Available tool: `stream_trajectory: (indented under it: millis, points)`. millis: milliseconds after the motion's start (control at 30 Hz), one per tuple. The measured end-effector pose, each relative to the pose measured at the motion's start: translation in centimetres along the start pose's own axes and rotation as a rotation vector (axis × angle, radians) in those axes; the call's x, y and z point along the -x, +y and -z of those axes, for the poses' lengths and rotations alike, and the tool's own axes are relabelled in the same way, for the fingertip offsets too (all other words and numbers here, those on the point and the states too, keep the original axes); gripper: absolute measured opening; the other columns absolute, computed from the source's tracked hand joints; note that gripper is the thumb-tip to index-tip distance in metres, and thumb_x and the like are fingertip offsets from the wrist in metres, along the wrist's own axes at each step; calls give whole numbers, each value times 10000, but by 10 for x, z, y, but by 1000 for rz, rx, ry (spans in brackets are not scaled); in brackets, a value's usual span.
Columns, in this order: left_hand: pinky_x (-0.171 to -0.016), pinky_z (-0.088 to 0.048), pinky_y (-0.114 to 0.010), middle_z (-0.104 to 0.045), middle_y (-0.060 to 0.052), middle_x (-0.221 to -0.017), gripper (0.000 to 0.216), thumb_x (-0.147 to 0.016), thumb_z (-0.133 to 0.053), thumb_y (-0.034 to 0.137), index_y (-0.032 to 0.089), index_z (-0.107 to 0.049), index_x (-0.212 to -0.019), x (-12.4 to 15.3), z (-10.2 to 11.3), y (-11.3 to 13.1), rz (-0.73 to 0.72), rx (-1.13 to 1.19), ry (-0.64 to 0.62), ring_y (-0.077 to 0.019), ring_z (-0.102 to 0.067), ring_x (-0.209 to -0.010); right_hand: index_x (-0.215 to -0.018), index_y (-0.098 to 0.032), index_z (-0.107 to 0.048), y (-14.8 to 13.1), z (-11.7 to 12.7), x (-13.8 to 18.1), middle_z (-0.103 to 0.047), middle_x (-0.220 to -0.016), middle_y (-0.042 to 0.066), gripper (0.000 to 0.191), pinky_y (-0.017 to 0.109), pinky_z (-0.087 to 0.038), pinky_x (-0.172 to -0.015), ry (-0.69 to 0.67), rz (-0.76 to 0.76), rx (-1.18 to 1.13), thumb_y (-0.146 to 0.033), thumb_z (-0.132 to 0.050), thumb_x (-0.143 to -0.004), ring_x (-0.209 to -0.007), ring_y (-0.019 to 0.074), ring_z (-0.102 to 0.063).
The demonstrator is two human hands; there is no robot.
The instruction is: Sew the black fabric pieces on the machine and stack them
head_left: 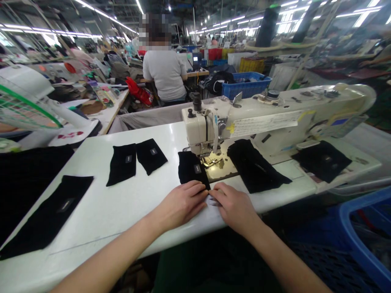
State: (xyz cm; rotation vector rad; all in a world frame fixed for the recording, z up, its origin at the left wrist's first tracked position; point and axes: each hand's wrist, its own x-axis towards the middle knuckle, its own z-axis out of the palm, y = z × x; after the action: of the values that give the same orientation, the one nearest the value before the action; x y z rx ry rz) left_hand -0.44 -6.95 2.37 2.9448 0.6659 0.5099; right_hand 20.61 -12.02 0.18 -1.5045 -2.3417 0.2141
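A black fabric piece (187, 167) with a small grey label lies just left of the presser foot (210, 162) of a sewing machine (275, 118). My left hand (183, 205) rests on its near end, fingers bent together and gripping the edge. Beside it, my right hand (235, 205) pinches the near right corner of the same piece, thumb and fingers almost touching the left fingertips. Something small, dark and pointed shows beneath the right fingers; I cannot make out what it is.
Labelled black pieces (122, 162) lie left on the white table (146, 203). To the right are a black fabric stack (256, 167) and another piece (324, 160). A blue basket (345, 219) stands at lower right, a fan (27, 97) at left. A person (165, 71) sits ahead.
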Motion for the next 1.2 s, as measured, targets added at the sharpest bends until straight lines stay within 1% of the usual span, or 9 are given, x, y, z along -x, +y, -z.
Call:
stream_trajectory:
  millis: [167, 300, 433, 633, 933, 1067, 1200]
  points:
    - [-927, -598, -411, -659, -137, -1164, 283, -1012, -491, 283, 151, -667, -1191, -5, 0, -16, 17, 16, -7, -262, -620, -1131, -1178, -220, -669, 3, 1, -17, -646, -1174, 55, 324, 264, -457, -694, -42, -43, 24, -95, -513, -923, -965, 183, -634]
    - [-932, -589, -414, -657, -144, -1169, 301, -1016, -486, 291, 127, -673, -1187, -8, 1, -29, 12, 4, -8, -261, -618, -1110, -1214, -229, -660, 3, 4, -30, -644, -1163, 57, 323, 260, -449, -669, -64, -59, 74, -121, -485, -965, -930, 180, -644]
    - [-927, -585, -414, -656, -145, -1168, 298, -1015, -491, 300, 122, -687, -1151, -12, 1, -43, 17, 4, -4, -257, -620, -1095, -1236, -225, -647, 3, 5, -38, -638, -1152, 55, 311, 271, -445, -636, -55, -68, 101, -148, -482, -984, -894, 185, -653]
    - [-943, -574, -404, -652, -144, -1181, 331, -1027, -466, 314, 119, -683, -1185, -18, -1, -61, 34, -5, -1, -252, -617, -1101, -1213, -230, -655, 6, 2, -32, -637, -1173, 46, 300, 276, -450, -630, -32, -80, 113, -147, -490, -977, -868, 184, -670]
    - [-971, -555, -419, -642, -131, -1177, 347, -1033, -450, 335, 135, -678, -1203, -28, -2, -85, 73, -20, -11, -250, -603, -1102, -1215, -210, -662, 16, -3, -26, -650, -1162, 56, 310, 260, -483, -672, 5, -86, 98, -123, -522, -952, -884, 180, -676]
    - [-984, -545, -425, -645, -140, -1151, 338, -1024, -463, 320, 126, -683, -1193, -31, -2, -91, 84, -30, -1, -259, -606, -1099, -1186, -210, -670, 18, -2, -25, -652, -1166, 65, 315, 244, -490, -665, 34, -85, 96, -97, -530, -928, -898, 174, -678]
    - [-978, -545, -427, -649, -137, -1133, 337, -1025, -462, 326, 137, -684, -1193, -32, -1, -91, 84, -29, 12, -256, -610, -1079, -1162, -212, -679, 22, -1, -21, -666, -1128, 57, 333, 238, -501, -654, 116, -66, 89, -63, -550, -894, -863, 165, -684]
